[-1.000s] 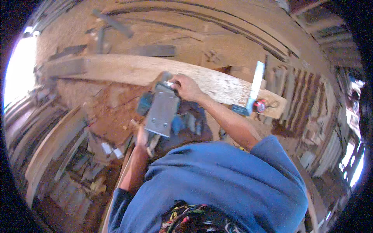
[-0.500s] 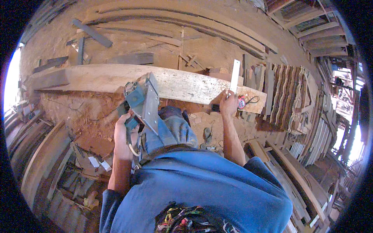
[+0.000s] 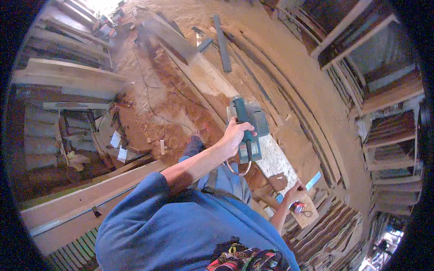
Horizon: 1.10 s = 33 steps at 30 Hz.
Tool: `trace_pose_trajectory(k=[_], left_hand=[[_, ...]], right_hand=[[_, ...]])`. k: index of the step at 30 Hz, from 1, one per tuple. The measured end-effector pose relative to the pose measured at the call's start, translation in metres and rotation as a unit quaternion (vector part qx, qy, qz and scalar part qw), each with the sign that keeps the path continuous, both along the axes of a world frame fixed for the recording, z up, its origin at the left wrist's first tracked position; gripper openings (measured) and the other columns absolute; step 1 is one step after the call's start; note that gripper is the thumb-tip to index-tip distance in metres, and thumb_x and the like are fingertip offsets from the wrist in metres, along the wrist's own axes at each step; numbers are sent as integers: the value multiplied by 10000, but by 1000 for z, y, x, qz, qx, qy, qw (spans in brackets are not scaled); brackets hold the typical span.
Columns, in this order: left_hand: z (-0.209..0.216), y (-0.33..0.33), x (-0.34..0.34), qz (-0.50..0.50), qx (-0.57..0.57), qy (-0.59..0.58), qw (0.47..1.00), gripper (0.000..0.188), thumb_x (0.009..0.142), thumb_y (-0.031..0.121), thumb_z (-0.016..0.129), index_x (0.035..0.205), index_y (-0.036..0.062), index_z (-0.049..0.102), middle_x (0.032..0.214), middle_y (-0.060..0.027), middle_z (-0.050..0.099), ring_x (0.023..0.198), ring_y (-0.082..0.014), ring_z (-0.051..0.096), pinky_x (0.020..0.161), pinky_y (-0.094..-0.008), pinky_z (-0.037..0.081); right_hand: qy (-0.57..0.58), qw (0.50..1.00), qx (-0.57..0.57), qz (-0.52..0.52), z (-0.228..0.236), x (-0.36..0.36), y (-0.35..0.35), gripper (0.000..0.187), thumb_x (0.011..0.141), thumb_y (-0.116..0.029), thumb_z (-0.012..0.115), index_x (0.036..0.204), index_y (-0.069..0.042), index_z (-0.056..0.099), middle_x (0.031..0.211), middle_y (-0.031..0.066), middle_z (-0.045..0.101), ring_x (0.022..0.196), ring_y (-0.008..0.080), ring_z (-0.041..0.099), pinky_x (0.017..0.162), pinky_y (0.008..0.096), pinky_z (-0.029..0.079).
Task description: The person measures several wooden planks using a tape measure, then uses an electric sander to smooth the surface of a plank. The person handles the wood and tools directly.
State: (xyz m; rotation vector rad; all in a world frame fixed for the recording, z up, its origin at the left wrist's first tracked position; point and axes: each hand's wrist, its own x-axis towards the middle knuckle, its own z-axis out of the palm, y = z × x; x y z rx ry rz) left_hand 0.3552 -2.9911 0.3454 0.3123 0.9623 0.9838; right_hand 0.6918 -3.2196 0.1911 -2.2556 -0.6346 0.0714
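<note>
My left hand [image 3: 239,134] is wrapped round the top handle of a teal corded power tool [image 3: 249,152]. The tool is upright over the middle of a long pale plank [image 3: 275,159]; whether its base touches the wood I cannot tell. My right hand [image 3: 296,193] is at the near right end of the plank, its fingers closed on a flat metal ruler [image 3: 313,180] that juts past the plank's far edge. Beside this hand a red tape measure [image 3: 297,207] with a dark strap loop lies on the plank.
Dark timber offcuts [image 3: 221,43] and long curved boards [image 3: 298,115] lie on the dusty ground beyond the plank. A thin cord [image 3: 151,106] trails across the soil at left. Stacked wavy-edged slabs [image 3: 334,223] stand at right. A long board [image 3: 90,187] is at near left.
The view has turned. My left hand has brought the power tool from beside my body, where its flat metal base showed, to upright over the plank. My right hand stays at the plank's end.
</note>
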Motion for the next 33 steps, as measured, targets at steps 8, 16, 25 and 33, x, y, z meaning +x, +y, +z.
trace_pose_trajectory(k=[8, 16, 25, 33], left_hand=[[-84, 101, -49, 9, 120, 178, 977, 652, 781, 2, 734, 1322, 17, 371, 1064, -131, 595, 903, -226, 608, 810, -429, 532], [-119, 116, -107, -163, 248, 266, 917, 720, 825, 86, 707, 1432, -2, 330, 1164, -197, 621, 1045, -310, 634, 972, -405, 500], [-143, 192, -308, -353, 213, 234, 881, 425, 980, 229, 599, 1328, -14, 589, 1199, -152, 711, 1117, -275, 674, 993, -403, 517], [-176, 221, -460, -195, 96, 251, 943, 538, 962, 286, 658, 1408, 7, 548, 1301, -170, 675, 1196, -271, 646, 1032, -392, 508]], right_hand=[[165, 975, 100, 106, 58, -105, 120, 508, 1054, -413, 565, 695, -61, 492, 641, 15, 446, 622, 152, 419, 583, 361, 350], [106, 933, 137, 315, 135, -297, 357, 373, 1066, -344, 570, 862, -32, 579, 783, 1, 517, 704, 129, 444, 653, 306, 381], [-192, 780, -119, 584, 91, -511, 568, 821, 836, -400, 833, 1470, -42, 453, 1306, 203, 565, 1243, 380, 545, 1055, 458, 465], [-157, 749, -231, 601, 73, -557, 613, 1178, 712, -513, 893, 1612, -88, 263, 1487, 261, 458, 1380, 451, 440, 1153, 511, 394]])
